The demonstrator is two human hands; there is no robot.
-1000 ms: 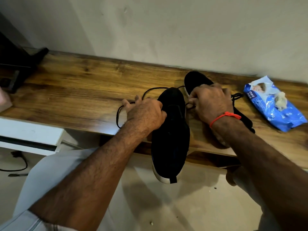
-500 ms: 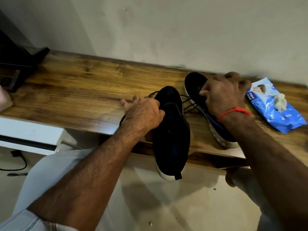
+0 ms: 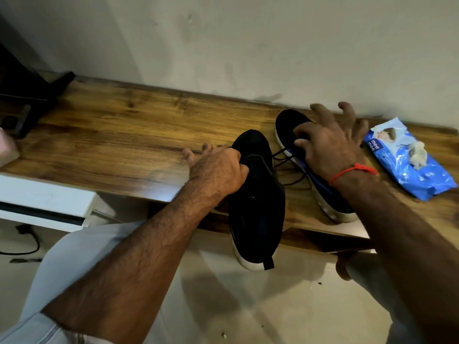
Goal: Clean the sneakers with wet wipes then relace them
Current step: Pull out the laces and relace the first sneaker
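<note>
My left hand (image 3: 218, 170) grips a black sneaker (image 3: 258, 204) with a white sole at its collar. The toe of this sneaker lies on the wooden table (image 3: 119, 135) and its heel hangs over the front edge. A second black sneaker (image 3: 290, 122) lies on the table to the right of it. My right hand (image 3: 330, 147) hovers over this second sneaker with a red thread on the wrist. Its thumb and forefinger pinch the black lace (image 3: 283, 157) that runs from the held sneaker, and its other fingers are spread.
A blue wet wipes pack (image 3: 407, 170) with a crumpled used wipe (image 3: 417, 155) on top lies at the table's right end. A dark object (image 3: 24, 100) stands at the far left. The wall runs right behind the table. Pale floor lies below.
My right hand moved right, from beside the held sneaker to over the second one, drawing the lace along. Its outer fingers have now spread. My left hand kept its hold.
</note>
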